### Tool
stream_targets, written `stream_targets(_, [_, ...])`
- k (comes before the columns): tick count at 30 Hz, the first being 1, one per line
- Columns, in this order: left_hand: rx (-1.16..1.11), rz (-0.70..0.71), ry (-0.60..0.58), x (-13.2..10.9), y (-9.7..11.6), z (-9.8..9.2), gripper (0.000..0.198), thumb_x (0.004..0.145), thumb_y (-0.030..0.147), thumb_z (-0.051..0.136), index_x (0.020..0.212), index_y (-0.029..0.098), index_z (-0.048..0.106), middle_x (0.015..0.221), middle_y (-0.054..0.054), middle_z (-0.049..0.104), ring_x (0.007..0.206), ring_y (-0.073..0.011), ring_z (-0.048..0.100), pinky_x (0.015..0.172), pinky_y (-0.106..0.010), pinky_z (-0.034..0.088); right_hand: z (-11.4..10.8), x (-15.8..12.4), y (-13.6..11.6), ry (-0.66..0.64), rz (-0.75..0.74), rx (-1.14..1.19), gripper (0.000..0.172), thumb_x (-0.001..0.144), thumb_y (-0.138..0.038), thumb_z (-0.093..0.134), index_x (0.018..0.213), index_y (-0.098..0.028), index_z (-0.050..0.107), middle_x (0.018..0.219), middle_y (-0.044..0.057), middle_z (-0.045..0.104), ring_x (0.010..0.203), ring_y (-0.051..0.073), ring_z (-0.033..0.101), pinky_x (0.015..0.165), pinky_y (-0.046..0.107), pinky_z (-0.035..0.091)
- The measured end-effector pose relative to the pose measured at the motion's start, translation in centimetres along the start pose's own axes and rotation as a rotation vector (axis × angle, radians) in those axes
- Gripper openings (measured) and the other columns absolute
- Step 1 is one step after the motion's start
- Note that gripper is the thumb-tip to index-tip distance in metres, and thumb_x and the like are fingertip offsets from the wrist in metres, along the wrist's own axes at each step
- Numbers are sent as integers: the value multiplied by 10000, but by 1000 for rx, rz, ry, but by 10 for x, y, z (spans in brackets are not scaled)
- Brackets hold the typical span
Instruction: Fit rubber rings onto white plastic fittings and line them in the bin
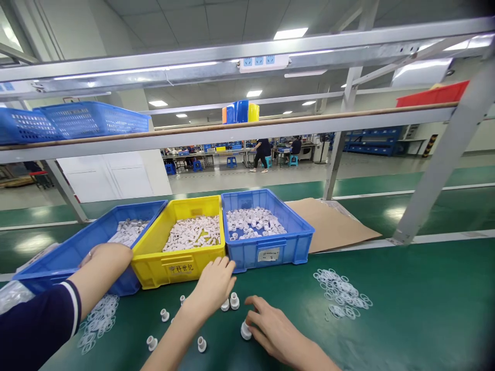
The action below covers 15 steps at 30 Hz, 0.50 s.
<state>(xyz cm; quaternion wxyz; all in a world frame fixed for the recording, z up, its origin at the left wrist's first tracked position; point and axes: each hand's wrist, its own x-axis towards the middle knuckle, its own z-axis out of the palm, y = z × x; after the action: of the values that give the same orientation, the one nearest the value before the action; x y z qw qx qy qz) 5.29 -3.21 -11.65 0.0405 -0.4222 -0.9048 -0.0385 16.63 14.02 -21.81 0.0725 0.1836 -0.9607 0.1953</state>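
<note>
My left hand [215, 282] hovers palm down in front of the yellow bin, fingers bent forward and thumb apart; nothing shows in it. Right beside its thumb stand two white plastic fittings [234, 301], stepped, with a narrow neck on a wider base. My right hand [270, 324] has its fingers curled round another white fitting [246, 331] on the green tabletop, its upper part covered by the fingers. More such fittings [201, 344] stand around my left forearm. From the left, a co-worker's hand [104, 255] reaches into a blue bin; its fingers are hidden.
Small white parts fill the yellow bin [178, 275], left blue bin [50, 270] and right blue bin [286, 250]. Thin white rings [342, 293] lie at right, others [98, 322] at left. Cardboard [332, 226] lies behind; a shelf [232, 135] crosses above.
</note>
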Motion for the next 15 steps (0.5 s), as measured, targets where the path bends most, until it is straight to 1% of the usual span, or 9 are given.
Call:
stream_targets(2, [-37,-31,-93,-3,-13,17,265,913,250,472,1159,193,554,1169,-116,602,1095,-297,560,922,-433,458,1,16,-1,20,-42,-58,94,942,-173,507,985,-231,567,1287,67,521,1093,242,562,824,339,510])
stream_targets(4, [-59,-37,-153,-6,-21,34,311,862,247,530,1163,179,569,1162,-127,622,1094,-303,587,918,-429,479,1,29,-2,24,-74,-119,99,933,-190,530,1014,-223,576,1278,71,533,1081,244,559,832,341,512])
stream_targets(6, [-79,-36,-194,-7,-25,48,321,833,219,532,1147,170,578,1173,-133,627,1098,-296,604,919,-419,489,2,38,-3,1,-89,-174,99,934,-205,540,1022,-210,585,1232,74,561,1040,237,575,814,326,512])
stream_targets(8, [-93,-36,-216,-8,-27,60,299,825,192,505,1114,177,583,1163,-128,631,1085,-288,618,895,-407,500,4,44,-4,-22,-85,-208,86,939,-225,543,1003,-199,594,1156,71,592,976,226,600,762,300,509])
stream_targets(12, [-109,-22,-247,-8,-28,76,237,843,174,465,1044,195,590,1108,-115,645,1009,-279,648,817,-389,520,10,48,-7,-22,-36,-224,102,942,-243,536,978,-171,599,1017,75,616,812,214,621,642,291,486])
stream_targets(14, [-109,-11,-257,-8,-28,79,233,840,169,488,1046,177,596,1123,-132,642,1016,-292,646,825,-402,521,11,45,-8,-13,-9,-220,104,940,-233,531,968,-156,596,983,81,614,769,212,617,624,294,478])
stream_targets(15, [-102,-11,-257,-7,-26,77,241,830,162,511,1055,159,599,1141,-152,635,1042,-311,634,850,-422,515,11,42,-9,-5,6,-212,102,940,-228,528,966,-155,594,973,79,611,762,207,615,626,290,476])
